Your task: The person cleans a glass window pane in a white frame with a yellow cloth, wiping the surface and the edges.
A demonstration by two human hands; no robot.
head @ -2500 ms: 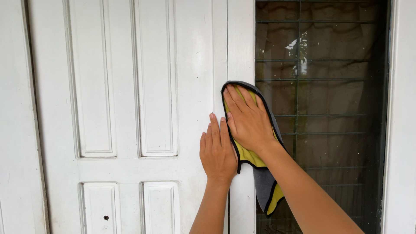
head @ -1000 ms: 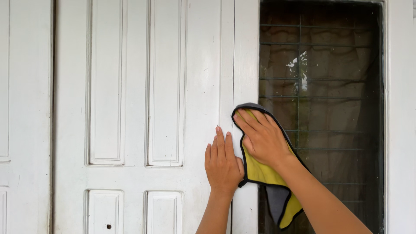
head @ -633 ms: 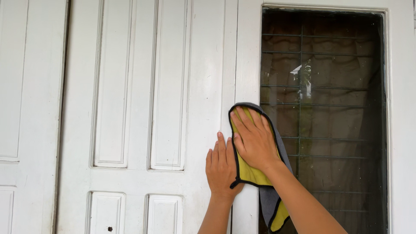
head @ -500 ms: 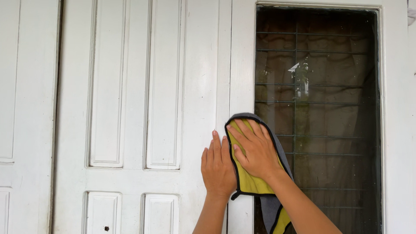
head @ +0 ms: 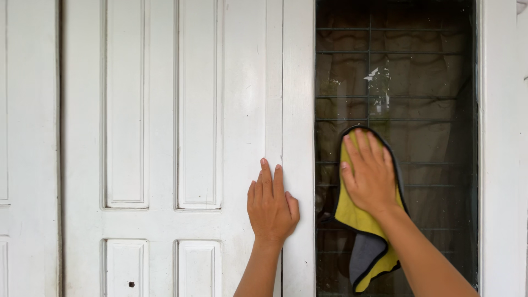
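Rightward went the right hand (head: 369, 179), fingers spread, pressing the cloth (head: 363, 220) off the frame (head: 297, 110) onto the glass (head: 429, 82). Left hand (head: 271, 208) lay flat on the door (head: 165, 220), fingers together; smudges above looked unwiped.

I see my left hand (head: 272, 209) flat on the door (head: 165, 110) at lower centre; right of it, my right hand (head: 369, 176) presses the cloth (head: 363, 242) on the window (head: 396, 71).

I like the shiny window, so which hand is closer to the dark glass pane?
Right. The right hand presses a yellow-and-grey cloth flat on the dark glass pane; the left hand rests beside it on the white wooden door.
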